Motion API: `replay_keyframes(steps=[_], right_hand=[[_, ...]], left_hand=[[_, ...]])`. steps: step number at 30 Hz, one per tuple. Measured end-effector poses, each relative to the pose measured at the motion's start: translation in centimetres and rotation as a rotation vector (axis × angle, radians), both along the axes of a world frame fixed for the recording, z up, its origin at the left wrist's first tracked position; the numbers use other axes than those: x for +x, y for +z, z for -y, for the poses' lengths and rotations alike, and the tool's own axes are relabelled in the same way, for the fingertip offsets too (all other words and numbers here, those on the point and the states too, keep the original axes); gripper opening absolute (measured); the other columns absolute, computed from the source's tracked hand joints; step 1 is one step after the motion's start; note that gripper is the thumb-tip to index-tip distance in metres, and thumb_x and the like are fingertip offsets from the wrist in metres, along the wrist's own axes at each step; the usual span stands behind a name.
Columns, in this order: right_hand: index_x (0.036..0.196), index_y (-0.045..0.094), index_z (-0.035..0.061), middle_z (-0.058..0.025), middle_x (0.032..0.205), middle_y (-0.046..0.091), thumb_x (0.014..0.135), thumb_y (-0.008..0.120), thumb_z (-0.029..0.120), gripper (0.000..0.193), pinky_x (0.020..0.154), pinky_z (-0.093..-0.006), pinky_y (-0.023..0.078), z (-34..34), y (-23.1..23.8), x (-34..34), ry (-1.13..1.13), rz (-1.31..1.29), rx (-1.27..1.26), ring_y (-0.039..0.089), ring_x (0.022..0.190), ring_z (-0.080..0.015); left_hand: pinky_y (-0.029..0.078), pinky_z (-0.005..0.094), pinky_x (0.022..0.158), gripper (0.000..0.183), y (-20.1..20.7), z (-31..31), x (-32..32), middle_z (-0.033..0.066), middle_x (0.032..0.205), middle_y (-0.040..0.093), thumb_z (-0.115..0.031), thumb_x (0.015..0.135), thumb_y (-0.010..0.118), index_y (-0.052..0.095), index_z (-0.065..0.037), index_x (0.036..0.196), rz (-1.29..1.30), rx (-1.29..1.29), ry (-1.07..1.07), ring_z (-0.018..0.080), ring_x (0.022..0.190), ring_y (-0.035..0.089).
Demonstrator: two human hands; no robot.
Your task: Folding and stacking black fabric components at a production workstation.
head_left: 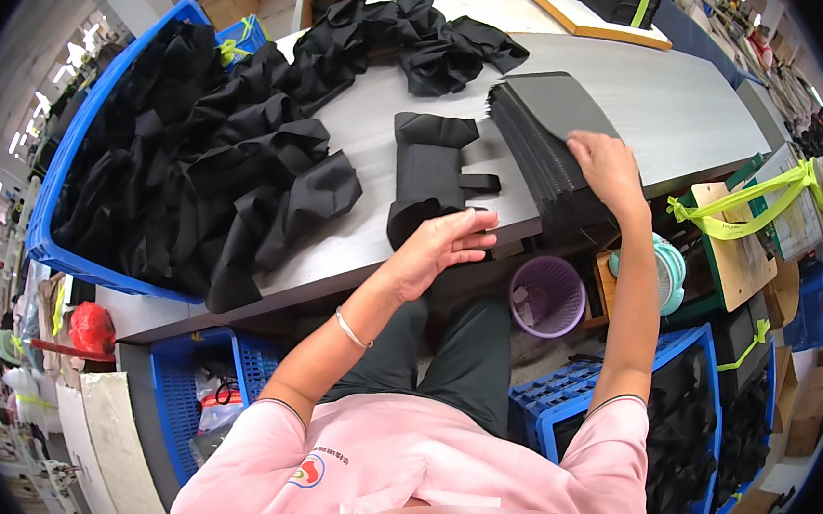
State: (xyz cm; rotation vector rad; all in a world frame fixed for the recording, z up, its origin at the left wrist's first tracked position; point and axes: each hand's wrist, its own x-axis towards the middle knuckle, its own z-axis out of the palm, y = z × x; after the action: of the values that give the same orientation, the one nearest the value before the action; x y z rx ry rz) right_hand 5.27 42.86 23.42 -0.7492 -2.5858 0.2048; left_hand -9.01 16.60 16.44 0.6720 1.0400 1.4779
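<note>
My right hand (608, 172) pinches the edge of the top dark grey sheet (564, 100), which bends up a little from a thick stack of like sheets (535, 156). The stack lies on the grey table, its near end at the front edge. My left hand (443, 250), with a bangle on the wrist, has its fingers stretched out and holds nothing. It is over the near end of a black sewn fabric piece (432, 167). That piece lies flat on the table, a short strap pointing toward the stack; its near end is partly hidden by my hand.
A blue crate (42, 218) at the left overflows with black fabric pieces (274, 159) onto the table (345, 121). Below the table edge are a purple basket (548, 297), a blue crate (170, 373) and a turquoise fan-like thing (666, 275). More crates (553, 418) stand at my right.
</note>
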Motion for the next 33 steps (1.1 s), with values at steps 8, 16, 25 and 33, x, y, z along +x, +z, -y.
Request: replay_keyframes(steps=[8,16,25,33], right_hand=[[0.111,0.063,0.0014,-0.0098,0.105,0.068,0.084,0.062,0.009,0.028,0.064,-0.0287,0.050,19.0,-1.0,-0.6,-0.002,-0.086,0.766,0.064,0.077,-0.0179],[0.107,0.068,-0.0004,-0.0117,0.094,0.072,0.094,0.061,0.003,0.016,0.069,-0.0271,0.052,32.0,-4.4,3.4,0.337,-0.436,-0.260,0.069,0.077,-0.0233],[0.113,0.067,0.0008,-0.0107,0.093,0.069,0.095,0.066,0.011,0.021,0.074,-0.0277,0.051,33.2,-8.3,7.0,-0.068,-0.406,-0.698,0.065,0.080,-0.0176],[0.133,0.056,-0.0031,-0.0146,0.119,0.067,0.092,0.069,0.020,0.049,0.092,-0.0317,0.050,32.3,-11.6,7.5,-0.099,-0.366,-1.008,0.065,0.105,-0.0252]], left_hand=[[0.035,0.0421,0.115,0.082,-2.4,4.9,1.2,0.0118,0.161,0.025,-0.056,0.101,0.048,0.019,-0.007,0.158,0.321,0.287,0.022,0.0257,0.145,0.034],[0.041,0.0410,0.109,0.095,-5.6,10.1,1.2,0.0032,0.139,0.053,-0.078,0.073,0.064,0.050,-0.011,0.140,0.434,0.343,-0.082,0.0191,0.128,0.051],[0.058,0.0389,0.089,0.047,-3.4,12.4,3.3,0.0159,0.108,0.070,-0.010,0.088,0.072,0.055,0.001,0.130,0.558,0.145,0.228,0.0257,0.100,0.070],[0.047,0.0390,0.102,0.047,-4.9,11.5,4.9,0.0161,0.127,0.062,-0.019,0.090,0.071,0.056,0.004,0.128,0.250,0.059,0.123,0.0269,0.121,0.059]])
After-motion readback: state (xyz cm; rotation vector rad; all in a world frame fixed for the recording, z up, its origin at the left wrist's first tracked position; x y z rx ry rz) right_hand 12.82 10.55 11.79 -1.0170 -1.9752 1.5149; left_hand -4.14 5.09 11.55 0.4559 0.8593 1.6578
